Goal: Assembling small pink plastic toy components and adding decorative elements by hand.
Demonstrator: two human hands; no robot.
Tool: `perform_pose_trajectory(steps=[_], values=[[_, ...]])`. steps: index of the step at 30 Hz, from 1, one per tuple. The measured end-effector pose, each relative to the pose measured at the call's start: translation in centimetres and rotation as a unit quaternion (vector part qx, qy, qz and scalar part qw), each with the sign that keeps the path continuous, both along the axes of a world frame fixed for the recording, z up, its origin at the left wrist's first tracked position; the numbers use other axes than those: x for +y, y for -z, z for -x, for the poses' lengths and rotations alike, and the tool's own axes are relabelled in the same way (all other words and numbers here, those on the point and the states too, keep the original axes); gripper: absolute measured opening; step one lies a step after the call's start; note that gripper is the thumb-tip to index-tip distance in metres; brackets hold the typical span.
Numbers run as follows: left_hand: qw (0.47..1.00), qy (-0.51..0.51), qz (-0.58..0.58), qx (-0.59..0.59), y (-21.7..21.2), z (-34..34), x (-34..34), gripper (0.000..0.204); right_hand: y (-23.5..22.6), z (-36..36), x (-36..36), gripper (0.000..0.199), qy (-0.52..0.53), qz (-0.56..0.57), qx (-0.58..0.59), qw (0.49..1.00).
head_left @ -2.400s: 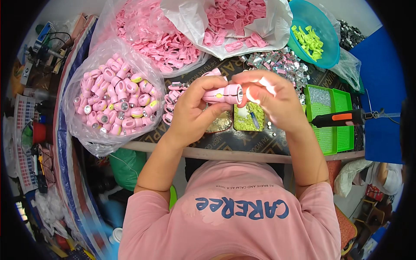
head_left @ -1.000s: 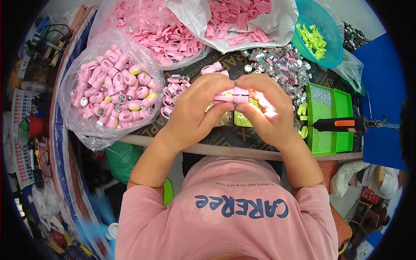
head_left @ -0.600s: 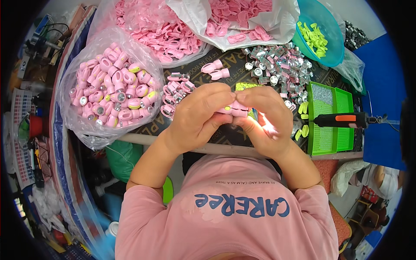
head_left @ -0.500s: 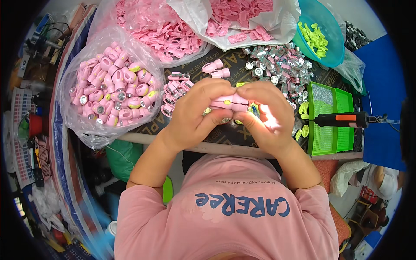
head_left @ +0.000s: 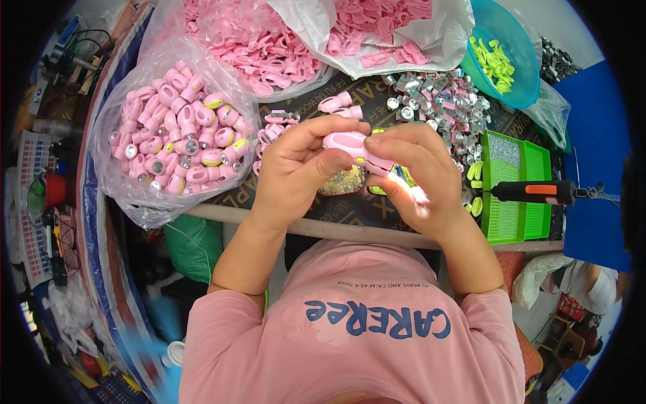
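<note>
A small pink flashlight (head_left: 348,140) is held up between my two hands above the near part of the table. My left hand (head_left: 291,172) grips its rounded end with thumb and fingers. At the wider end, my right hand (head_left: 427,168) pinches it from above and below. A smooth oval face and a small yellow-green button show on the flashlight; a seam gapes near its wide end. Bright light falls on my right palm and fingers. Beneath the hands sits a dish (head_left: 343,183) of tiny metallic pieces, partly hidden. Two pink flashlight bodies (head_left: 338,104) lie just beyond.
A clear bag (head_left: 178,135) of pink flashlights stands left. Farther back are bags of pink shells (head_left: 282,64) and a teal bowl (head_left: 531,74) of yellow-green parts. Silvery lamp parts (head_left: 441,101) are heaped right of centre. An electric screwdriver (head_left: 535,192) lies across green trays (head_left: 501,229).
The flashlight has been turned in my fingers: its oval face now points up and its wide end tilts down to the right. My hands have shifted slightly apart, uncovering more of the dish.
</note>
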State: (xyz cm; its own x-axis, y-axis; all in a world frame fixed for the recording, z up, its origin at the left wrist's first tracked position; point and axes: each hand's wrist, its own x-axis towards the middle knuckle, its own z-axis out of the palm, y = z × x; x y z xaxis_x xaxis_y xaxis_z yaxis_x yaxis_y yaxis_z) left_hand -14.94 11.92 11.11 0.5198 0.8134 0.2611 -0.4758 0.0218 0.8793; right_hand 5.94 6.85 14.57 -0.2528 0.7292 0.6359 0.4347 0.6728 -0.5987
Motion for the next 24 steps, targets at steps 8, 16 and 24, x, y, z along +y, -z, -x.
perform_pose_trajectory(steps=[8, 16, 24], values=[[0.994, -0.058, -0.092, 0.009, -0.2, -0.1, 0.2, 0.042, -0.1, 0.0, -0.1, 0.042, -0.005, -0.008, 0.017, 1.0], [0.825, -0.165, -0.47, 0.265, -0.9, 0.5, 0.3, 0.049, 0.9, 0.4, -0.1, 0.04, 0.013, 0.001, 0.017, 1.0], [0.827, -0.164, -0.475, 0.252, -0.5, 0.6, 0.6, 0.041, 1.2, 1.1, -0.4, 0.038, 0.016, 0.005, 0.045, 0.999]])
